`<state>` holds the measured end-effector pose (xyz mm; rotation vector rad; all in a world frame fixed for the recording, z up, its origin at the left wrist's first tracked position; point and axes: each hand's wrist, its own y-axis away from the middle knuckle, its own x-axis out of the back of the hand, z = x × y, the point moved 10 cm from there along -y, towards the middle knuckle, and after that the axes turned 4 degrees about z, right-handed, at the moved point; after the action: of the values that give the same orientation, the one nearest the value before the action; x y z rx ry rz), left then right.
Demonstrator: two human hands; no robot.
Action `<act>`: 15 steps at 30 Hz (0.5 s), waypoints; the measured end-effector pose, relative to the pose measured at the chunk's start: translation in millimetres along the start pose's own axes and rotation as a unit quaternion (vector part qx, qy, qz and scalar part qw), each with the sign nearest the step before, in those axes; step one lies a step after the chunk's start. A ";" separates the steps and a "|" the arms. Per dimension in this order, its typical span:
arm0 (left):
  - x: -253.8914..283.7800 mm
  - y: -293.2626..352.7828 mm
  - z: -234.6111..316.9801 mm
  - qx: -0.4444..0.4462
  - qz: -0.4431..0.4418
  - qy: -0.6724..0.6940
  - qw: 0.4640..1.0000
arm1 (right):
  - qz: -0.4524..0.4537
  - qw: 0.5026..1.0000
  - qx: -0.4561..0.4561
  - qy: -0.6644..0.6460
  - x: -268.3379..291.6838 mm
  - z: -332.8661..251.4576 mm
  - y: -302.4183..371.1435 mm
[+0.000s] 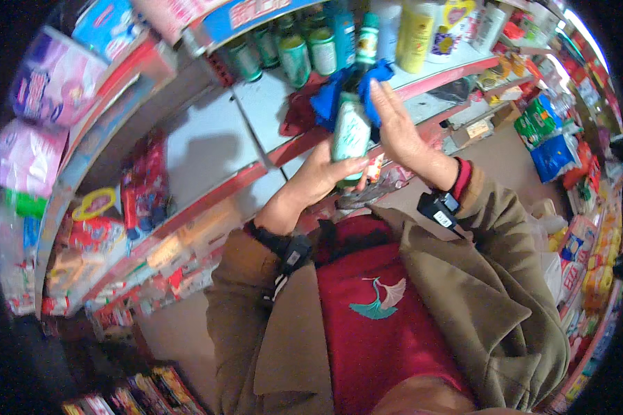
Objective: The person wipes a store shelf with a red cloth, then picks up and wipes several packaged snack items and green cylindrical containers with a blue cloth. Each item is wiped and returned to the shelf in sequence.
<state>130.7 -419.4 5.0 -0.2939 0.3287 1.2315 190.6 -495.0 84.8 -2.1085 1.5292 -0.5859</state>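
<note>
A green glass bottle (351, 131) with a pale label is held up in front of the shelf, its neck tilted slightly to the right. Around its lower end wraps my left hand (313, 178), closed. My right hand (400, 135) presses a blue cloth (327, 102) against the bottle's upper part; the cloth shows on both sides of the glass. Similar green bottles (294, 59) stand in a row on the shelf behind.
The shelf (211, 124) has a red front edge. A yellow bottle (416, 38) and other bottles stand to its right. Purple packs (55, 79) lie at upper left, and a dark red cloth-like thing (301, 114) on the shelf. Bagged goods (557, 155) line the right side.
</note>
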 end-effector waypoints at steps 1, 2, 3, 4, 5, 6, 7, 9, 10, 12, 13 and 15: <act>3.6 1.2 -0.5 0.011 0.006 0.026 1.000 | -0.007 0.999 -0.031 0.007 -2.4 6.9 1.6; 3.1 -1.9 2.5 0.007 -0.009 0.054 0.998 | 0.007 0.997 -0.072 0.024 -0.5 16.0 3.9; 7.8 -3.2 7.0 0.005 -0.012 0.075 0.997 | -0.030 0.995 -0.094 0.006 -10.5 20.7 7.7; 12.3 -4.5 11.1 0.005 -0.019 0.095 0.995 | -0.059 0.991 -0.118 -0.015 -18.0 24.9 13.3; 18.6 -4.0 11.1 0.018 -0.006 0.106 0.994 | -0.070 0.982 -0.174 -0.016 -23.0 36.9 17.4; 25.3 -3.2 11.1 0.032 0.006 0.116 0.993 | -0.059 0.986 -0.149 -0.037 -24.4 32.6 16.2; 25.6 -4.0 15.6 0.016 -0.010 0.054 0.998 | -0.073 0.975 -0.195 -0.081 -29.8 41.0 15.1; 27.7 -5.1 19.4 0.009 -0.023 0.072 0.997 | -0.067 0.953 -0.252 -0.154 -36.4 50.7 10.1; 26.7 -5.9 23.3 0.003 -0.045 0.082 0.996 | -0.074 0.945 -0.258 -0.187 -40.2 49.5 6.6; 32.5 -6.0 23.3 0.025 -0.047 0.066 0.996 | -0.101 0.926 -0.261 -0.253 -49.5 41.5 1.6; 36.0 -3.9 23.5 0.031 -0.041 0.071 0.996 | -0.100 0.924 -0.257 -0.265 -52.4 38.2 -0.6; 41.0 1.9 22.4 0.059 -0.040 0.078 0.994 | -0.098 0.917 -0.314 -0.225 -56.6 45.5 -0.1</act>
<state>142.9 -374.5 9.0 -0.2998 0.5179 1.1075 201.1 -435.5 44.7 -2.6369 1.3475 0.3853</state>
